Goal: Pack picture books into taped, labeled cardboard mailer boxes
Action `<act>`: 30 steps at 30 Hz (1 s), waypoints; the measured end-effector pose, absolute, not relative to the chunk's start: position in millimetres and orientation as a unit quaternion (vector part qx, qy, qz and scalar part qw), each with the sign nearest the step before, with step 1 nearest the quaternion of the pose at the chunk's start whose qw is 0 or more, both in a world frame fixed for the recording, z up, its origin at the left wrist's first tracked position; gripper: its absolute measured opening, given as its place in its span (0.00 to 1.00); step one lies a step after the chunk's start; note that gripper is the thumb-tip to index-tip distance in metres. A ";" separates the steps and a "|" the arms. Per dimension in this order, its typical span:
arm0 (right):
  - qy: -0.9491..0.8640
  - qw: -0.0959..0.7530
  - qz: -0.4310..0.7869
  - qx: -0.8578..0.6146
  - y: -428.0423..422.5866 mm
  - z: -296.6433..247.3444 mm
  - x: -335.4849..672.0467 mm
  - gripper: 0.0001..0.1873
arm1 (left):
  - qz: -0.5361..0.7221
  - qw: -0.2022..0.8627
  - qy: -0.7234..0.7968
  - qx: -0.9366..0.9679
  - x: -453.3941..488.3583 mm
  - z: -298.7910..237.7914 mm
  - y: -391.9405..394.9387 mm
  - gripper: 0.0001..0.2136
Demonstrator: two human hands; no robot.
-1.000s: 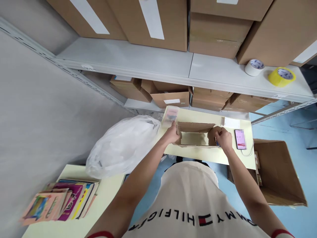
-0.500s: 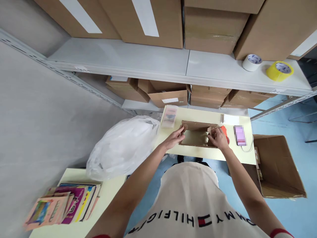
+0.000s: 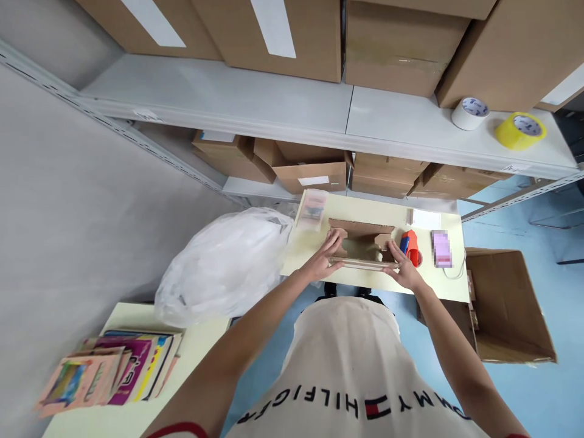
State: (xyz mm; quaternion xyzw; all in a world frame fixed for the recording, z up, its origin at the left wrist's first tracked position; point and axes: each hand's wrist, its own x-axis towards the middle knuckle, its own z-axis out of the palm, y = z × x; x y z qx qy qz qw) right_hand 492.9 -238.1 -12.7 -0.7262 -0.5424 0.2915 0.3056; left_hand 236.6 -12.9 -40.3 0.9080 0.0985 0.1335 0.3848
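Observation:
A small open cardboard box (image 3: 362, 240) stands on the pale yellow table (image 3: 429, 280) in front of me. My left hand (image 3: 325, 258) presses against the box's left end and near flap, fingers stretched out. My right hand (image 3: 400, 267) lies on the near flap at the box's right end, fingers extended too. Both hands push the near flap up toward the box. A red and blue tape dispenser (image 3: 410, 246) lies just right of the box, free of my right hand. A phone (image 3: 440, 248) rests further right.
A clear plastic case (image 3: 312, 210) sits left of the box. A white plastic bag (image 3: 223, 264) bulges at the left. Books (image 3: 109, 371) are stacked on a second table. An open carton (image 3: 506, 304) stands on the floor right. Tape rolls (image 3: 495, 118) lie on the shelf among cartons.
My right hand has left the tape dispenser on the table beside the box. Both hands slid from the box's ends to its near flap and raised it.

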 end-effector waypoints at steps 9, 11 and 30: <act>-0.547 0.306 0.213 -0.749 -236.7 -22.2 487.1 0.46 | 0.156 0.393 0.091 0.902 246.7 -43.6 -8.7 0.36; -0.544 0.304 0.235 -0.746 -243.3 -27.1 474.0 0.46 | 0.123 0.407 0.117 0.898 227.8 -49.0 -16.6 0.35; -0.323 0.393 0.270 -0.817 -225.1 -38.9 487.8 0.45 | 0.130 0.485 0.314 0.806 251.1 -71.9 -44.2 0.35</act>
